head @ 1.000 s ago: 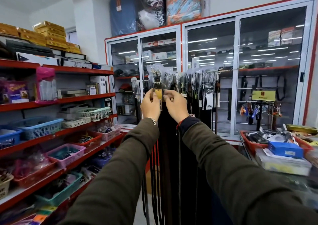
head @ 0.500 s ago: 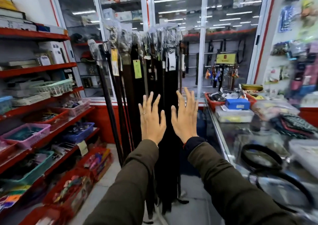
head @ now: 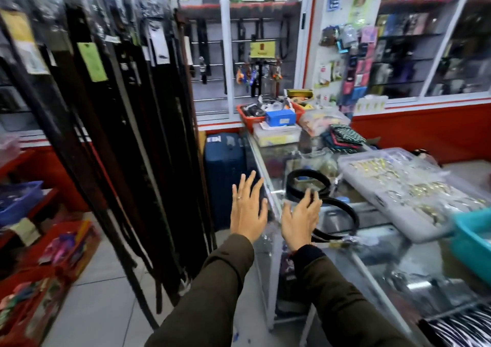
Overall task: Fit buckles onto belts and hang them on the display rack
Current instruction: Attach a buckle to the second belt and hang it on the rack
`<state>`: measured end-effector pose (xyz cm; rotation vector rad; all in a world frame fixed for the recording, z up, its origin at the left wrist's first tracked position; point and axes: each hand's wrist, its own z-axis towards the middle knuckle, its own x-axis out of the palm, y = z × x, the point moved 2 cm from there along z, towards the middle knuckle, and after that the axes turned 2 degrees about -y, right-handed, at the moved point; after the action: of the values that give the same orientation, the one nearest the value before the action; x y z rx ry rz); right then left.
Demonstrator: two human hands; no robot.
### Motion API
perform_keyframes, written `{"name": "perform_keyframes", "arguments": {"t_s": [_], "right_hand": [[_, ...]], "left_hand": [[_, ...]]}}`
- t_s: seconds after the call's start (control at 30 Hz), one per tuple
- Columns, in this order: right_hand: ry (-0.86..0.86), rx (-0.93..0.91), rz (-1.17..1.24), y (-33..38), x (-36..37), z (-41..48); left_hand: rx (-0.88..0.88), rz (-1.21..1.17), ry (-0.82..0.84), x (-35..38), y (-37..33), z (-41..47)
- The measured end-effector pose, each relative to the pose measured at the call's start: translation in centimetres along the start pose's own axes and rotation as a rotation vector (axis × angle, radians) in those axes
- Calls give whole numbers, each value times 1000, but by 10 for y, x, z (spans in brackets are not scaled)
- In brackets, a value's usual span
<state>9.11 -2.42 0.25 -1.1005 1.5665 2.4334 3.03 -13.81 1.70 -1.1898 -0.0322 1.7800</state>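
Beyond and to the right of the right hand, a clear plastic compartment tray lies on the glass counter and holds rows of gold-coloured buckles; motion blur hides their exact shape. Further right, a teal tub sits at the frame edge, its contents not visible. Far ahead of both hands, a red basket at the counter's far end carries dark jumbled items and a blue box, with a lidded clear box just in front of it. Well left of the left hand, a blue basket rests on a red shelf.

Both hands are empty, fingers spread wide, palms facing away. The left one hovers in front of a dark blue suitcase, touching nothing. The right one hovers over the counter edge, its fingertips overlapping a coiled black belt; contact cannot be told. A second coiled belt lies just right of that hand. Left of both hands, the hanging belts fill the display rack
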Motion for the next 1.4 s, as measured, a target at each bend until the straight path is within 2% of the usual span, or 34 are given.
{"name": "perform_keyframes", "arguments": {"t_s": [0.2,0.27,0.4,0.53,0.63,0.77,0.93,1.03,1.13,1.4], "right_hand": [[-155,687,252,-71,-37,7],[-138,845,288,-89,-47,7],[-61,818,337,-117,-47,19],[62,744,432,-129,-53,23],[22,768,532,-134,-56,26],[-141,771,913,-136,-53,26],[-30,539,1231,-98,-66,26],[79,368,1203,-67,-71,34],[179,217,1130,-27,-75,39],[456,-161,910,85,-66,42]], "left_hand": [[96,-128,418,72,-38,-1],[105,-113,587,95,-52,0],[129,-6,813,130,-74,1],[137,3,864,146,-85,1],[139,-67,772,147,-89,2],[74,-263,633,138,-90,2],[-32,-493,368,107,-84,12],[-146,-649,242,81,-79,18],[-188,-749,74,46,-75,24],[-259,-717,-361,-39,-45,32]]}}
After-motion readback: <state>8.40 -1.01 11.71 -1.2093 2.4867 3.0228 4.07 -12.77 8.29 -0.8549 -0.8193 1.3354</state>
